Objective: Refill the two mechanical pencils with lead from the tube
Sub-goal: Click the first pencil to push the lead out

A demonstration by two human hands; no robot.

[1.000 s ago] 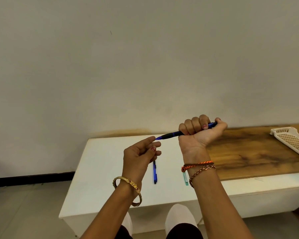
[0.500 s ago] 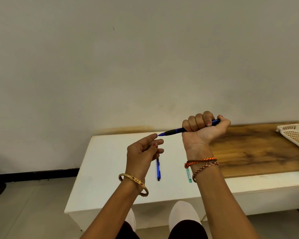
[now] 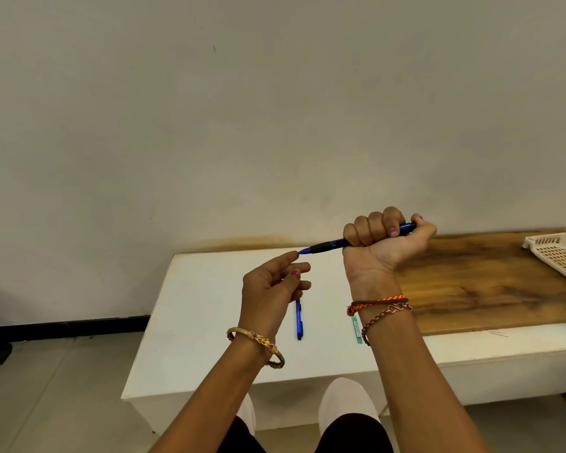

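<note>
My right hand (image 3: pixel 384 245) is fisted around a blue mechanical pencil with a black grip (image 3: pixel 327 246), held level above the table with its tip pointing left and my thumb on its back end. My left hand (image 3: pixel 272 286) is raised beside it, fingers loosely curled, with the index fingertip touching the pencil's tip. Any lead between those fingers is too thin to see. A second blue pencil (image 3: pixel 298 322) lies on the white table (image 3: pixel 203 322) under my left hand. The slim green lead tube (image 3: pixel 356 330) lies beside it, partly hidden by my right wrist.
A brown wooden surface (image 3: pixel 487 279) covers the table's right part. A cream perforated plastic tray (image 3: pixel 559 255) sits at the far right edge. A plain wall stands directly behind the table. My knees show below the front edge.
My right hand and its pencil have stayed in the same pose. My left index fingertip has kept close to the pencil's tip. The camera has shifted slightly.
</note>
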